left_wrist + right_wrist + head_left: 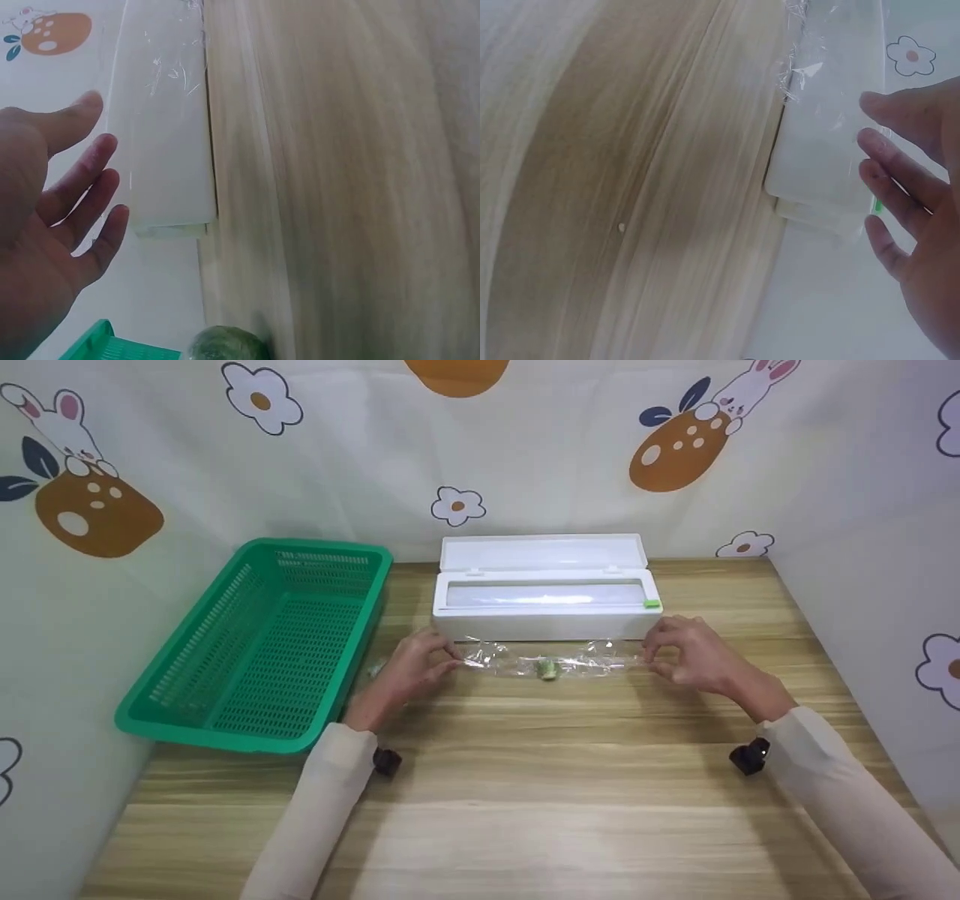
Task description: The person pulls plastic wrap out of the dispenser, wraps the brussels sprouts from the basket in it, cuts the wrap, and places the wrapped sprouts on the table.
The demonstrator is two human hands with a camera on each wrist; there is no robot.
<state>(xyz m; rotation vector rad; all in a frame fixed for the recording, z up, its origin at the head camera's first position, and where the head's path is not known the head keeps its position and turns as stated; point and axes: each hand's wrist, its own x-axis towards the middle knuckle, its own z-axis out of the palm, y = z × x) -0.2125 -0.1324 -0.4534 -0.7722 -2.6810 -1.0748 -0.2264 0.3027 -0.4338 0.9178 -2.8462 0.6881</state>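
A strip of clear cling film [510,664] lies crumpled across the table along the front of a white cling film dispenser [547,626]. At its middle sits a small cut piece of green vegetable [548,670]. My left hand [420,664] is at the film's left end, and my right hand [690,656] is at its right end. In the left wrist view the thumb and fingers [97,196] are spread apart. The right wrist view likewise shows a gap between thumb and fingertips [870,139]. Another rounded green piece [225,345] with a shiny wrap is partly hidden behind my left hand.
A green plastic basket [330,701] stands left of my left arm. The dispenser's lid [544,553] is raised, with a green slide cutter [652,604] at its right end. A printed cloth wall [360,457] closes off the back. One small crumb [621,226] lies on the wood.
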